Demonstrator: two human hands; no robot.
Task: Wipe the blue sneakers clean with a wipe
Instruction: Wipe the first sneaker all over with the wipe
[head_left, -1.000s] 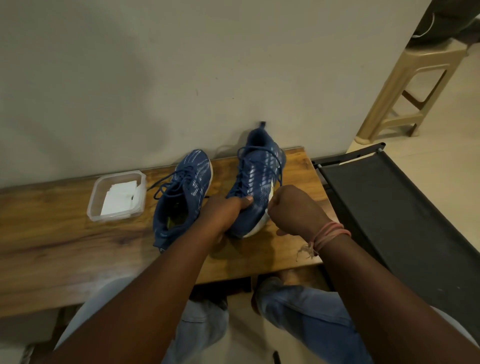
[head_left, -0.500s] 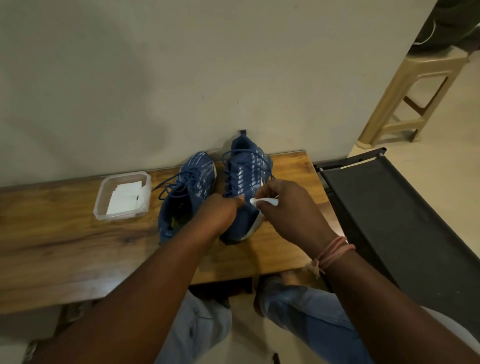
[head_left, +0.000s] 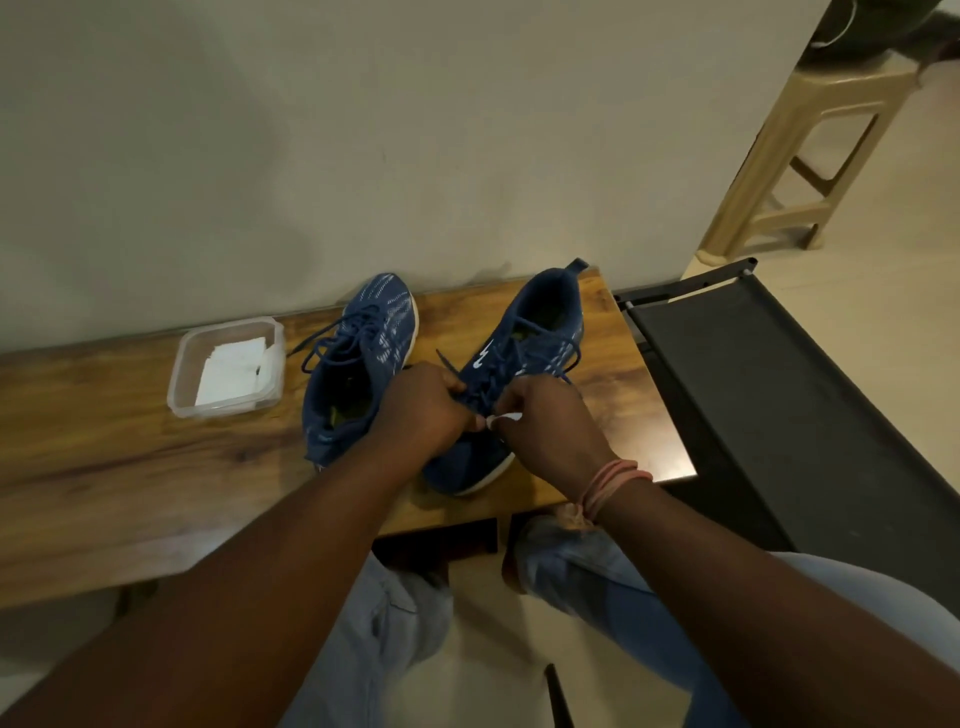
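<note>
Right sneaker (head_left: 519, 364) now turned heel-to-wall, left hand (head_left: 426, 410) gripping it, right hand (head_left: 545, 421) pinching wipe (head_left: 506, 418)

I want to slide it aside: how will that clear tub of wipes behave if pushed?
The clear tub looks thin-walled and holds only a few white wipes, so it is probably light. With its low, flat shape it should slide on the smooth wooden bench rather than tip. It has no lid, so the wipes might shift.

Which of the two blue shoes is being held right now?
The right-hand sneaker, heel toward the wall: the left hand grips it while the right hand pinches a white wipe. The left-hand sneaker lies untouched.
</note>
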